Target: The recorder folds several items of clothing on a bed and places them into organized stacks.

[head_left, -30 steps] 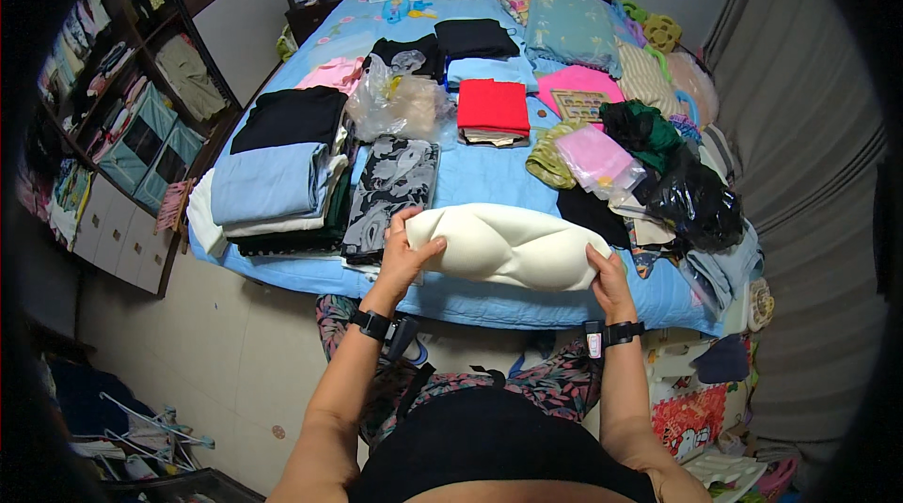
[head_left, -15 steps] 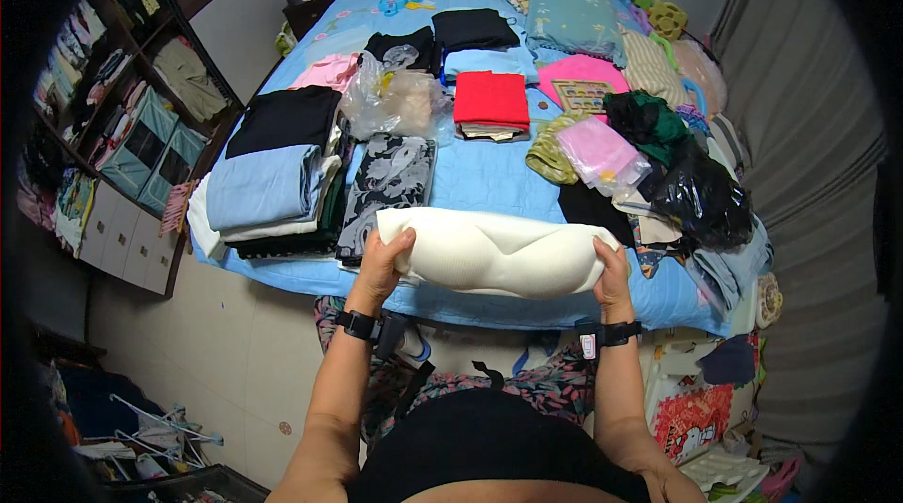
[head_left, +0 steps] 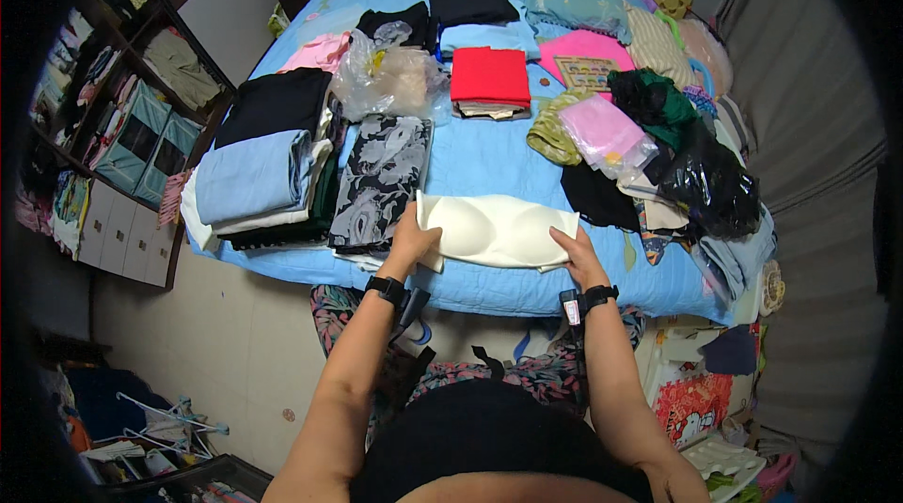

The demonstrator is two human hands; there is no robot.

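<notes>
A white padded bandeau bra (head_left: 497,230) is stretched out sideways at the near edge of the bed, its two moulded cups facing up. My left hand (head_left: 411,242) grips its left end, thumb on top and fingers under. At the right end, my right hand (head_left: 583,259) pinches it the same way. Whether its underside rests fully on the blue bedspread (head_left: 489,160) I cannot tell. Just left of my left hand lies a folded black-and-grey floral cloth (head_left: 381,179). A black cloth (head_left: 597,197) lies beyond my right hand.
Folded clothes topped by light-blue denim (head_left: 252,176) are stacked at left. A red folded stack (head_left: 489,77) sits farther back, beside a clear plastic bag (head_left: 386,80). Loose clothes and a black plastic bag (head_left: 710,188) crowd the right. An open wardrobe (head_left: 132,99) stands left.
Both hands have lowered the white bra onto or close to the bedspread and drawn nearer together. It now appears flatter, with its cups spread apart. My view has tilted slightly down.
</notes>
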